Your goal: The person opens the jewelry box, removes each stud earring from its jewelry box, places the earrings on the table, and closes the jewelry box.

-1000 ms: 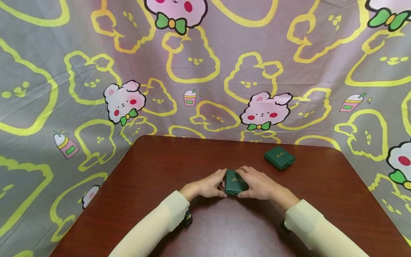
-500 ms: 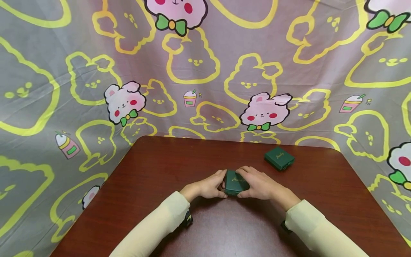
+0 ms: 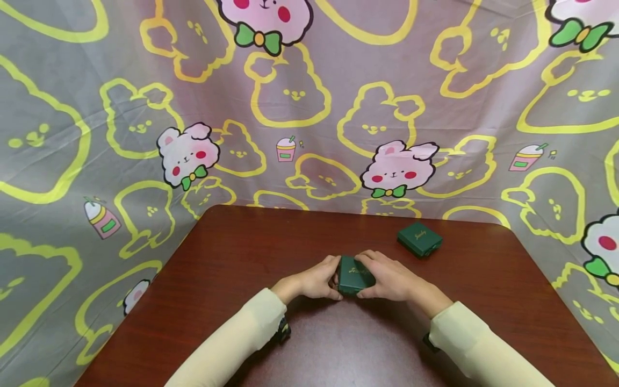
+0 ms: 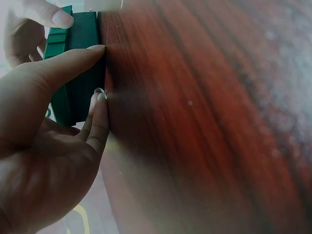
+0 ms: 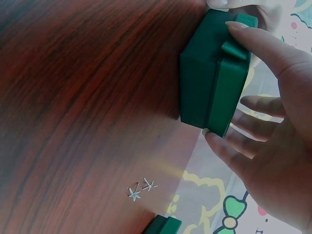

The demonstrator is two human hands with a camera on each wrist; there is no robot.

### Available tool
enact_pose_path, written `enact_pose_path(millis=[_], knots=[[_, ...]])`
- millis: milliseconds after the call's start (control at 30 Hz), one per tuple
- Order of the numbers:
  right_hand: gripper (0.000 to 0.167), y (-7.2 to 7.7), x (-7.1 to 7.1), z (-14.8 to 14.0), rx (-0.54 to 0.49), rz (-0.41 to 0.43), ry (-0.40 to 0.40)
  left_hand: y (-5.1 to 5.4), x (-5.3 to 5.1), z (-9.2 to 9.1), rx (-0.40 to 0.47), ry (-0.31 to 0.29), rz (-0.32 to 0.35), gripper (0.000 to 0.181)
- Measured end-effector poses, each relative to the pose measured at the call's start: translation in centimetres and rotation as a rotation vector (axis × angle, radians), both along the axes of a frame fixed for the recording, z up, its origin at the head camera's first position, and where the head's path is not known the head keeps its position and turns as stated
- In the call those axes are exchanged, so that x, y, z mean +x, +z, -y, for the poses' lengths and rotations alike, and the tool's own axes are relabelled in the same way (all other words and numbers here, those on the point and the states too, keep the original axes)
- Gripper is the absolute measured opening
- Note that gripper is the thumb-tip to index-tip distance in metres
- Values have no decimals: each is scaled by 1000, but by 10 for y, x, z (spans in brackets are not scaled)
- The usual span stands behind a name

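A green jewelry box with gold script on its lid rests on the table between both hands. My left hand grips its left side; in the left wrist view, the thumb lies along the front of the box and fingertips reach its lower edge. My right hand holds the opposite side. The right wrist view has that thumb by a small tab on the box and a fingertip at the lid's far edge. A seam shows between lid and base; whether the lid is lifted I cannot tell.
A second green jewelry box stands farther back on the right of the brown table. Near it, the right wrist view shows two small starfish-shaped earrings on the wood. A patterned cloth hangs around the table.
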State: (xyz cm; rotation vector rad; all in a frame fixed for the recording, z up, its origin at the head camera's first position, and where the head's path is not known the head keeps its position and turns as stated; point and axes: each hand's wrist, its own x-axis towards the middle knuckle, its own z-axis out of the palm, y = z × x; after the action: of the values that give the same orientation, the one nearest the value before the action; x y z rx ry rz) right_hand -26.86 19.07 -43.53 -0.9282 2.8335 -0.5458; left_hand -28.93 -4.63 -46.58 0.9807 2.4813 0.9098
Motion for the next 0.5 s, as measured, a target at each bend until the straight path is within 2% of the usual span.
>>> enact_pose_path(millis=[300, 500], knots=[[87, -3, -1, 0, -5, -8, 7, -2, -1, -2, -18, 18, -62, 77], [86, -1, -1, 0, -6, -14, 8, 0, -2, -2, -50, 25, -85, 80]])
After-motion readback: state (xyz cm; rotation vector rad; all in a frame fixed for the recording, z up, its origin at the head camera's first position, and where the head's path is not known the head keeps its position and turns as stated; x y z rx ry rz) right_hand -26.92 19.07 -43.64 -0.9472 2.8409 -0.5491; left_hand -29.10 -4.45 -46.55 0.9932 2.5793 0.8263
